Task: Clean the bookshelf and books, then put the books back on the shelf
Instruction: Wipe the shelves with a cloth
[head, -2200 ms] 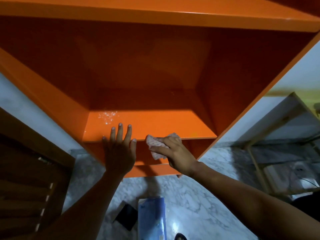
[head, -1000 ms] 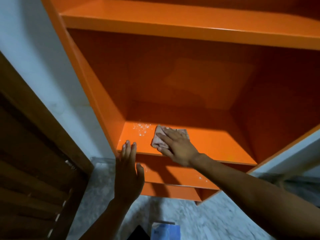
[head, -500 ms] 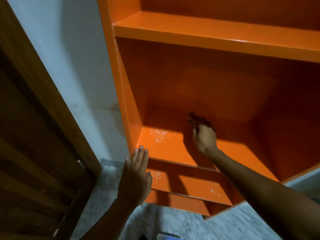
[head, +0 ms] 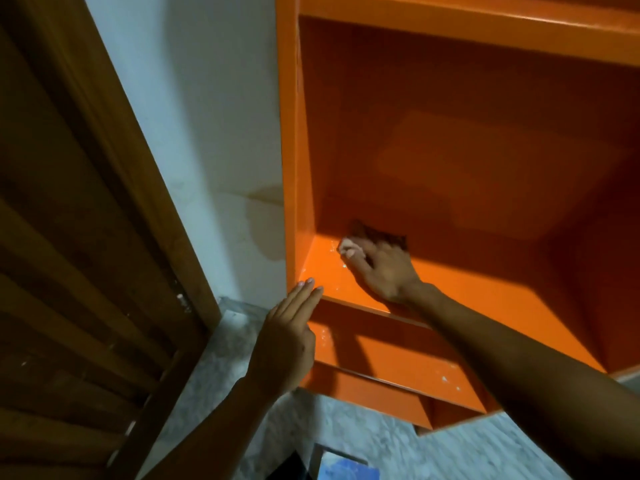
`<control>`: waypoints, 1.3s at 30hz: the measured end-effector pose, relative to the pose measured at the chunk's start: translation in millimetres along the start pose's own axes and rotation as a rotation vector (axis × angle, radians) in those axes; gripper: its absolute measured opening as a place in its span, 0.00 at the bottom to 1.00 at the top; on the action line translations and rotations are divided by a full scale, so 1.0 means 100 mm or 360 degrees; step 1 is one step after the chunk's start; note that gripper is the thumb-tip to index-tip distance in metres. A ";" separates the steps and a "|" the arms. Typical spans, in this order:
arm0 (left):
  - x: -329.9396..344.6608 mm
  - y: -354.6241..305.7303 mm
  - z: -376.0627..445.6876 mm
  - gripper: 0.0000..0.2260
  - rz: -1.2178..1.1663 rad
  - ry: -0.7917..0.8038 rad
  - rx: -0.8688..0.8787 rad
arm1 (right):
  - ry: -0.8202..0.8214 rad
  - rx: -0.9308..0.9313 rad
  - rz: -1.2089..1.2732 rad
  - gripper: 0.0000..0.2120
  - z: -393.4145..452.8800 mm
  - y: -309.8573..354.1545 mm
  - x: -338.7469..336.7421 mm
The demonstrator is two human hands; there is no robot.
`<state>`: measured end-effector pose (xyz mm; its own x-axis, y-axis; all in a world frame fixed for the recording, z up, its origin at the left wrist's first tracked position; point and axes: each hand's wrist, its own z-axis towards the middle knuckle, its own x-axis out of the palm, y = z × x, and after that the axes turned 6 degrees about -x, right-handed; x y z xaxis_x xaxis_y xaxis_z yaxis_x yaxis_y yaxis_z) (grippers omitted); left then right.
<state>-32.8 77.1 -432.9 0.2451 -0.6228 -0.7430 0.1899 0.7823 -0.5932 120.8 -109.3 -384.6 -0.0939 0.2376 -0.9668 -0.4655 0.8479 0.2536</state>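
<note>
The orange bookshelf [head: 485, 299] fills the right of the view, and its open compartment holds no books. My right hand [head: 381, 271] reaches deep into it and holds a cloth [head: 379, 235] down on the shelf board near the back left corner. Most of the cloth lies in shadow; a pale fold shows at my fingertips. My left hand [head: 289, 337] is flat with straight fingers, its tips touching the board's front left corner. A blue book [head: 346, 471] lies on the floor at the bottom edge.
A brown wooden door [head: 69, 271] stands at the left, with a strip of white wall [head: 214, 133] between it and the shelf. The lower orange board [head: 398, 358] carries white specks. Below is grey marble floor [head: 225, 358].
My right hand has slid the cloth from the middle back of the board leftward over the white specks. The view has swung left. My left hand has stayed at the front left edge.
</note>
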 end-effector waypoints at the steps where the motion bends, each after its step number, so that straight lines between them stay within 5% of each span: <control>1: -0.05 0.00 -0.02 0.28 -0.0071 -0.0072 -0.0015 | 0.0023 -0.0106 -0.0050 0.30 -0.10 0.08 0.01; 5: -0.24 0.01 -0.06 0.21 -0.0184 -0.0323 -0.0052 | 0.0034 -0.0565 -0.0086 0.23 -0.50 0.23 0.13; 10: -0.31 -0.01 0.00 0.24 -0.0108 -0.0320 -0.0170 | -0.0138 -0.0993 0.0174 0.28 -0.84 0.35 0.10; 13: -0.36 0.03 0.07 0.34 -0.0031 -0.0172 -0.0112 | -0.0380 -0.0925 0.0508 0.19 -0.71 0.31 -0.08; 16: -0.37 0.08 0.09 0.33 0.0031 -0.0119 -0.0077 | -0.0600 -0.0529 0.0730 0.15 -0.26 0.08 -0.24; 23: -0.33 0.11 0.11 0.30 -0.0034 -0.0133 -0.0012 | -0.0285 0.0253 0.0858 0.21 0.87 0.05 -0.23; 28: -0.34 0.21 0.12 0.28 -0.0008 -0.0176 0.0094 | -0.0165 0.0148 0.0394 0.29 1.08 0.24 0.02; 32: -0.36 0.23 0.11 0.30 0.0030 -0.0153 0.0028 | -0.0004 0.0040 0.0642 0.41 0.97 0.26 0.09; 35: -0.37 0.23 0.11 0.32 0.0042 -0.0099 -0.0055 | -0.0061 0.0010 0.0200 0.24 0.64 0.36 0.17; 39: -0.44 0.15 0.12 0.34 0.0079 -0.0086 -0.0115 | -0.0324 -0.0257 0.0149 0.15 0.21 0.57 0.26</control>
<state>-29.3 116.7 -405.5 0.3036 -0.5809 -0.7552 0.1078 0.8085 -0.5785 110.3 -45.1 -394.9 0.0283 0.4155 -0.9092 -0.5988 0.7353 0.3174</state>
